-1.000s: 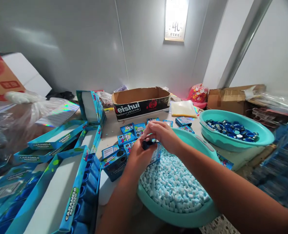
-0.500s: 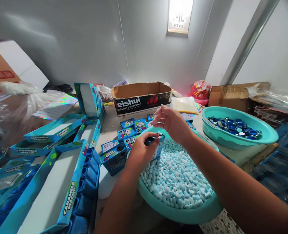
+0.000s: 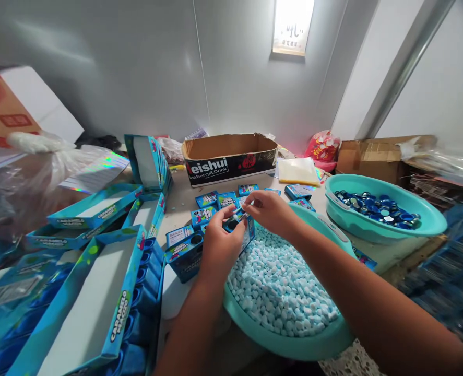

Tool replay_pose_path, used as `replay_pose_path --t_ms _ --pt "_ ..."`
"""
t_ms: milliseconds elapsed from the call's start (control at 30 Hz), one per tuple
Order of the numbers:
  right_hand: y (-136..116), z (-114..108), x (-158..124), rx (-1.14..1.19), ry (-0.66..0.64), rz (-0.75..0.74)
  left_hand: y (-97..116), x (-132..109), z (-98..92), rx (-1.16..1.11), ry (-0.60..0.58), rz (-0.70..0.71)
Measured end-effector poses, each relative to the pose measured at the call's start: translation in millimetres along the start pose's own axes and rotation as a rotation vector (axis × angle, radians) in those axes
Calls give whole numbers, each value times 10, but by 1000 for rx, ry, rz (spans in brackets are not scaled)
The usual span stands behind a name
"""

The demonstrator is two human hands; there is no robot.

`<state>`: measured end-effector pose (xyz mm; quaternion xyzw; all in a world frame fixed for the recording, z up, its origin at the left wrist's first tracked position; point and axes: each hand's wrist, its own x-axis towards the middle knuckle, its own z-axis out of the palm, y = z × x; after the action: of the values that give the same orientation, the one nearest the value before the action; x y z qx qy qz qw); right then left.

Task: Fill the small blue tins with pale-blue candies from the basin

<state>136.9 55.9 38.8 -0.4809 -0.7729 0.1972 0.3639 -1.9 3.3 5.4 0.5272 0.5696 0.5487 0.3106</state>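
**Small blue box held over the tablet basin**

Far left on the tabletop [image 3: 184,201], open blue display cartons [image 3: 94,209] lie stacked and tilted. The nearest one [image 3: 86,308] has rows of blue pieces along its side. Toward the middle, several small blue boxes [image 3: 208,214] lie flat, in front of a brown cardboard box [image 3: 231,156].

My left hand [image 3: 219,245] has its grip closed around one small blue box [image 3: 242,232], holding it just above the far rim of the teal basin [image 3: 294,347] with its dark round opening facing up. My right hand [image 3: 270,211] meets it from the other side. That grip is narrow, fingertips pinched at the box's top, and I cannot tell what is between them.

Pale blue tablets [image 3: 282,292] fill the basin below. Further right, apart from it, a second teal basin [image 3: 388,230] holds blue caps [image 3: 376,206].
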Motion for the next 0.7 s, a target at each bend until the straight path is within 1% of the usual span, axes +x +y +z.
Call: replay_pose_path --t_ms 100,167,300,500,600,700 --pt "34 14 8 -52 -17 23 -9 13 5 -17 -36 -61" --pt "42 15 8 -89 -17 30 -11 12 7 -11 -48 -46" --pt "27 -4 14 -110 -25 16 -8 -2 19 7 -24 9" --pt "-49 -11 -22 9 -117 -89 -3 -7 25 -37 -63 -8" --pt "-82 19 -63 -54 -106 -147 4 -5 24 -46 -47 -29" --pt "-110 29 -82 -116 -97 -222 22 -16 27 -12 -61 23"
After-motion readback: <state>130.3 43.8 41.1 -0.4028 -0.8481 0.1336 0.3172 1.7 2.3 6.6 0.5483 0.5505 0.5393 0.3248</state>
